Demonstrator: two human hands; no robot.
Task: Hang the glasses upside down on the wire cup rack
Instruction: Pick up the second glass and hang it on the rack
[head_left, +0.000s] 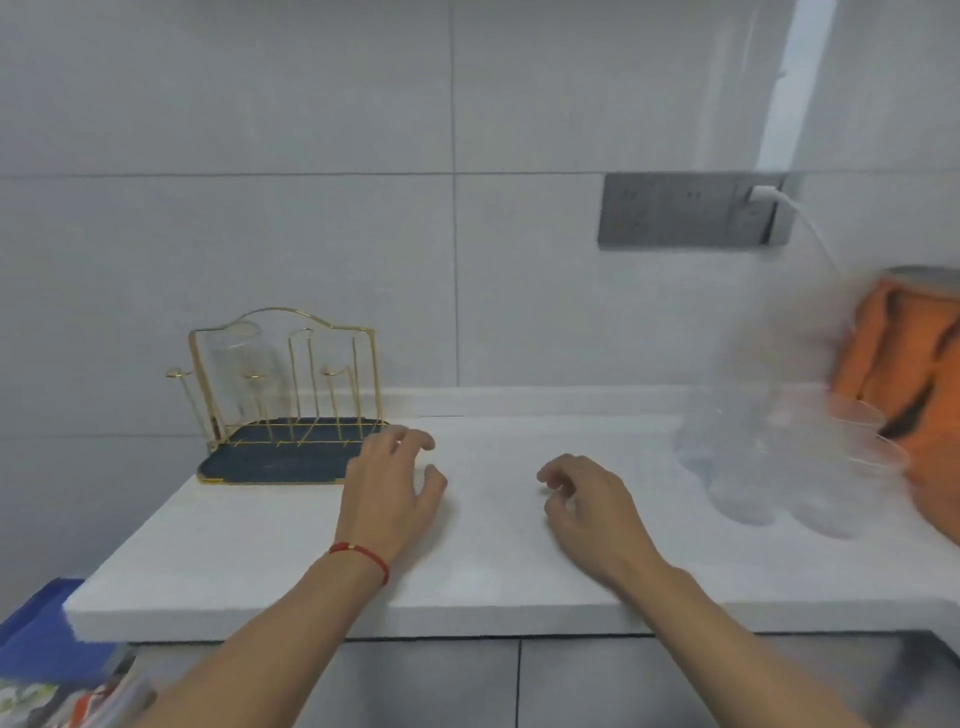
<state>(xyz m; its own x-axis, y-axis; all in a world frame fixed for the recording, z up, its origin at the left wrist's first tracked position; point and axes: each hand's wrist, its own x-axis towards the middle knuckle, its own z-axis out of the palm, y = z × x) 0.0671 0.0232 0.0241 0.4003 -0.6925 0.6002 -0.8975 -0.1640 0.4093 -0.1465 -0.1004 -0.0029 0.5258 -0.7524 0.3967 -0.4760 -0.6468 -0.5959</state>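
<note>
Two bare hands over a smooth white counter (493, 566)

Left hand (389, 493) and right hand (592, 512), loosely open, hold nothing; gold wire rack (283, 384) at ten o'clock carries one upturned glass (241, 369); blurred clear glasses (779, 462) at three.

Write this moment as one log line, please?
rack: one glass hung | glasses waiting at right | left hand: empty, open | right hand: empty, open | counter

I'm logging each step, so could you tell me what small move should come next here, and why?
Probably reach the right hand toward the glasses clustered at the counter's right. Both hands are empty, and the wire rack holds one upturned glass with pegs free.
</note>
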